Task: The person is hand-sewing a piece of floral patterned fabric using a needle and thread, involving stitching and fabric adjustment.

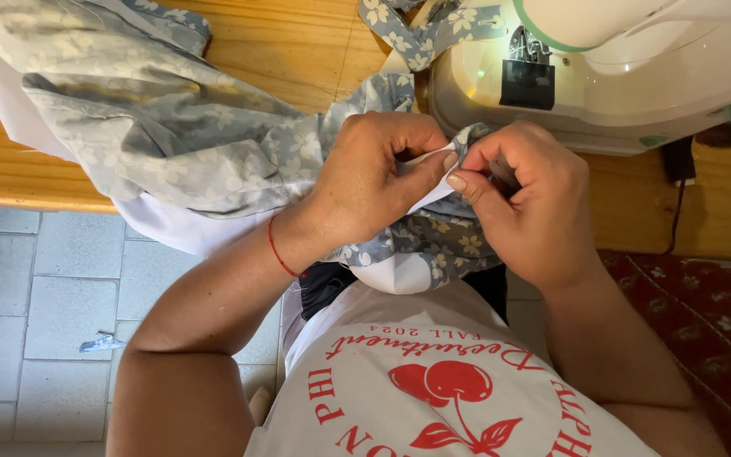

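Fabric point(213, 144) edge pinched between left hand point(374, 178) and right hand point(526, 203), both closed on it.

grey-blue floral fabric point(171, 127) with white lining, bunched across wooden tabletop at upper left, one folded edge pinched at frame centre

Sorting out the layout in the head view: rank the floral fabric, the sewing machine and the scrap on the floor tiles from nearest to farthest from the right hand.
1. floral fabric: pinched in the right hand.
2. sewing machine: just above, on the wooden table.
3. scrap: far left, on the floor tiles.
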